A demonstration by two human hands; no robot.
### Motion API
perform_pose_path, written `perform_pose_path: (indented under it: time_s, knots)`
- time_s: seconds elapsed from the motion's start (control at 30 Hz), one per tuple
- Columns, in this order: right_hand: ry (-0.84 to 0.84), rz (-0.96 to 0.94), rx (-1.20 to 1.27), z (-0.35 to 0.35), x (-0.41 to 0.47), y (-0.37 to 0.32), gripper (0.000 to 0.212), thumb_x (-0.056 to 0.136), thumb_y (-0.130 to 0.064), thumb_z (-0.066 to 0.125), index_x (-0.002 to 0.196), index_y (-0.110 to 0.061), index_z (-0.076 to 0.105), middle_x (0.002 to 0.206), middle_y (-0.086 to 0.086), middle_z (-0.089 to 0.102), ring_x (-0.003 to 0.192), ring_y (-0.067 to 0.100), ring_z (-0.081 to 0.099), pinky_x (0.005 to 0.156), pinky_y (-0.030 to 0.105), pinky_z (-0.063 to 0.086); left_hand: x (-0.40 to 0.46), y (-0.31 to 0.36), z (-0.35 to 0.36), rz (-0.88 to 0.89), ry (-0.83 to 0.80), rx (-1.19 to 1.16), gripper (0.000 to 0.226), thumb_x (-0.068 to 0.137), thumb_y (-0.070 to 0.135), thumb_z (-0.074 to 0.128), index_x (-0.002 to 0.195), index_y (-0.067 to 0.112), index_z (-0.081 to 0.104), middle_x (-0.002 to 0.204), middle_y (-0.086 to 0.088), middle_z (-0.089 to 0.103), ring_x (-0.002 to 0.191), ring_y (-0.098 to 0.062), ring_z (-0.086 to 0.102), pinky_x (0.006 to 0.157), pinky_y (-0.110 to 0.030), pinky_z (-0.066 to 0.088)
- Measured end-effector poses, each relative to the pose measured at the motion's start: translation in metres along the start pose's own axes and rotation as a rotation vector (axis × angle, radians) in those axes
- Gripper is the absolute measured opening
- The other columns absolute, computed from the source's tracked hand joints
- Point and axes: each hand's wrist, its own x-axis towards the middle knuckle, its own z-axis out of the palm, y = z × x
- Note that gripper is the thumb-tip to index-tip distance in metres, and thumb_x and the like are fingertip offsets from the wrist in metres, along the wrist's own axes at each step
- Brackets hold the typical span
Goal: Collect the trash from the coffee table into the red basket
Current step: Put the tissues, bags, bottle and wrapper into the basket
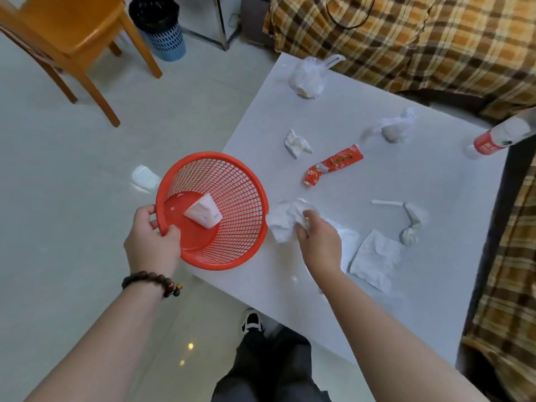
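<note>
My left hand [152,242] grips the rim of the red mesh basket [232,181], which is tilted toward me at the left edge of the white coffee table [406,300]. A white tissue packet [203,211] lies inside the basket. My right hand [320,245] pinches a crumpled white tissue [282,220] just beside the basket's rim. On the table lie a red snack wrapper [333,165], a small crumpled tissue [295,143], a flat napkin [374,258], a twisted tissue [410,227], a knotted plastic bag [390,129], a clear plastic bag [309,78] and a red-labelled bottle [499,137].
A white packet [143,175] lies on the tiled floor left of the basket. A wooden chair [72,39] and a dark bin [159,24] stand at the back left. A plaid-covered sofa [420,39] borders the table's far and right sides.
</note>
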Motion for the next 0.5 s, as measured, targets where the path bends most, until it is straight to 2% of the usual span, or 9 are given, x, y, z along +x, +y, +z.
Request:
perform_pose_path:
  time_s: [0.1, 0.17, 0.27, 0.33, 0.4, 0.5]
  knots:
    - [0.120, -0.123, 0.111, -0.034, -0.015, -0.038, 0.017, 0.085, -0.019, 0.062, 0.101, -0.014, 0.059, 0.084, 0.007, 0.065, 0.077, 0.026, 0.056, 0.063, 0.030, 0.036, -0.011, 0.014, -0.004, 0.025, -0.067, -0.008, 0.032, 0.082, 0.005, 0.062, 0.103, 0.028, 0.055, 0.081, 0.006, 0.062, 0.079, -0.025, 0.066, 0.076, -0.050, 0.059]
    - [0.117, -0.204, 0.091, -0.043, -0.021, -0.061, 0.018, 0.085, -0.020, 0.063, 0.101, -0.014, 0.062, 0.087, 0.008, 0.066, 0.082, 0.027, 0.058, 0.064, 0.031, 0.039, -0.019, 0.020, -0.003, 0.052, -0.113, -0.018, 0.031, 0.082, 0.004, 0.062, 0.102, 0.027, 0.055, 0.079, 0.010, 0.062, 0.080, -0.024, 0.067, 0.076, -0.044, 0.059]
    - [0.034, -0.236, 0.025, -0.043, -0.025, -0.084, 0.021, 0.086, -0.021, 0.060, 0.105, -0.013, 0.061, 0.096, 0.011, 0.066, 0.093, 0.030, 0.058, 0.072, 0.038, 0.046, -0.033, 0.025, -0.002, 0.100, -0.166, -0.020, 0.029, 0.084, 0.004, 0.063, 0.104, 0.024, 0.055, 0.080, 0.008, 0.063, 0.081, -0.024, 0.067, 0.075, -0.030, 0.051]
    - [-0.057, -0.213, 0.001, -0.040, -0.026, -0.089, 0.028, 0.087, -0.022, 0.059, 0.113, -0.014, 0.059, 0.105, 0.010, 0.064, 0.102, 0.030, 0.055, 0.080, 0.039, 0.046, -0.040, 0.027, -0.001, 0.103, -0.197, -0.025, 0.030, 0.085, 0.006, 0.063, 0.111, 0.019, 0.057, 0.088, 0.002, 0.066, 0.083, -0.023, 0.067, 0.077, -0.032, 0.052]
    - [-0.142, -0.170, -0.018, -0.038, -0.028, -0.086, 0.041, 0.088, -0.024, 0.060, 0.128, -0.017, 0.052, 0.123, 0.008, 0.060, 0.118, 0.027, 0.048, 0.094, 0.038, 0.042, -0.046, 0.028, 0.001, 0.090, -0.225, -0.029, 0.030, 0.086, 0.007, 0.062, 0.113, 0.020, 0.057, 0.095, -0.001, 0.067, 0.085, -0.022, 0.066, 0.078, -0.033, 0.054]
    - [-0.141, -0.154, -0.016, -0.043, -0.035, -0.074, 0.055, 0.087, -0.026, 0.064, 0.138, -0.020, 0.045, 0.140, 0.003, 0.050, 0.132, 0.024, 0.038, 0.109, 0.038, 0.033, -0.052, 0.028, 0.003, 0.106, -0.250, -0.041, 0.029, 0.087, 0.007, 0.061, 0.105, 0.027, 0.054, 0.093, 0.001, 0.066, 0.080, -0.018, 0.065, 0.067, -0.025, 0.049]
